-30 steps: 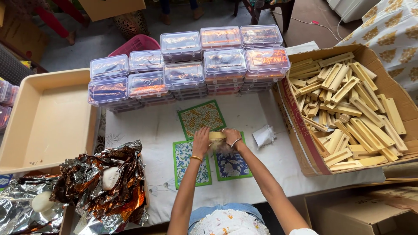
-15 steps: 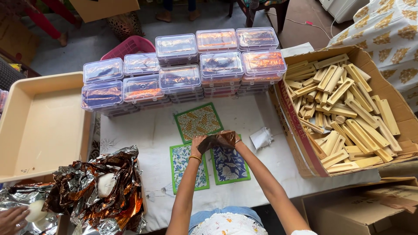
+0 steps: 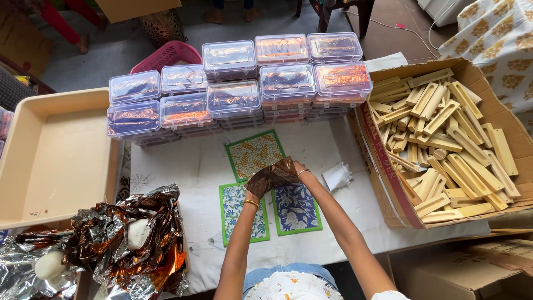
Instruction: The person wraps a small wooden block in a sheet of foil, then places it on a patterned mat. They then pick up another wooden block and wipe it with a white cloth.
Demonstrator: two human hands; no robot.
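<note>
Head view, near the middle of the frame: both hands are raised together over the white cloth [image 3: 183, 166] on the table and hold a crumpled sheet of brown foil [image 3: 273, 175] between them. The left hand [image 3: 255, 191], with a gold bangle at the wrist, sits under the lower left part of the foil and is mostly covered by it; its fingers are closed on the sheet. The right hand [image 3: 300, 169], with a thin bracelet, grips the right edge of the foil, fingers curled round it. The foil thus lies on top of and between the two hands, hiding whatever may be wrapped inside.

Just beneath the hands lie three printed green-bordered mats: one with yellow leaves [image 3: 255, 154] above the hands, one pale patterned [image 3: 233, 208] at lower left, one dark blue [image 3: 297, 209] at lower right.

Across the upper middle stand stacked clear lidded plastic boxes [image 3: 233, 83] with foil-wrapped contents. At the right is an open cardboard box [image 3: 383, 166] full of pale wooden pieces [image 3: 444, 139]. A small crumpled white paper [image 3: 337, 175] lies just beside the right hand. At the left is a beige tray [image 3: 55, 155], and at lower left a heap of loose foil [image 3: 127, 239] with white round lumps [image 3: 137, 232] in it.
</note>
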